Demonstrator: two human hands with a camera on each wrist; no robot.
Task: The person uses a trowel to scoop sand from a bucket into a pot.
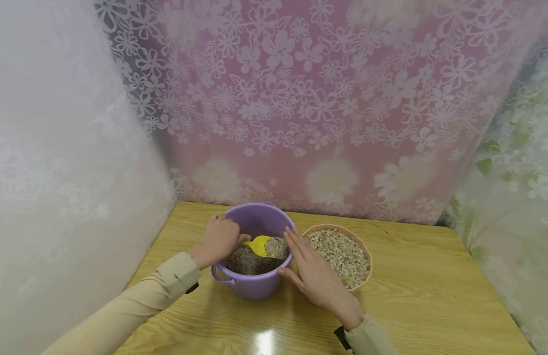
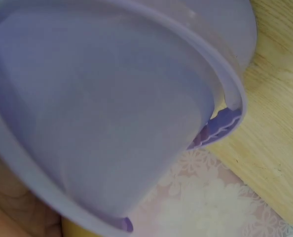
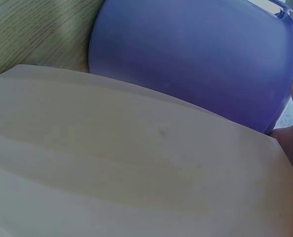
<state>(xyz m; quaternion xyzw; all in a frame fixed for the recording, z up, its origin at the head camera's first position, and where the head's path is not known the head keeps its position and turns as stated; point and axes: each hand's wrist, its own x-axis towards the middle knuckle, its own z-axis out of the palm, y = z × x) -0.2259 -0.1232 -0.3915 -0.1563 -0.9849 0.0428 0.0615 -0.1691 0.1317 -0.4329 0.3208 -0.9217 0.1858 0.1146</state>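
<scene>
My left hand (image 1: 220, 239) pinches the handle of a yellow scoop (image 1: 258, 245) inside a purple bucket (image 1: 256, 287). A heap of small pale grains (image 1: 275, 247) sits in the scoop's blade, and darker mixed grains (image 1: 244, 262) cover the bucket's bottom. On the bucket's right rim rests my right hand (image 1: 317, 276), its fingers extended and thumb apart. Just right of the bucket, partly behind that hand, stands a peach-coloured bowl (image 1: 368, 254) full of pale grains. The left wrist view shows the bucket's handle (image 2: 235, 94); the bowl's outer wall (image 3: 136, 148) fills much of the right wrist view.
Everything stands on a wood-grain table (image 1: 424, 296). A pink flowered curtain (image 1: 300, 123) hangs along its back edge, a whitish sheet (image 1: 69, 172) along the left, and a green-and-white flowered one (image 1: 513, 197) along the right.
</scene>
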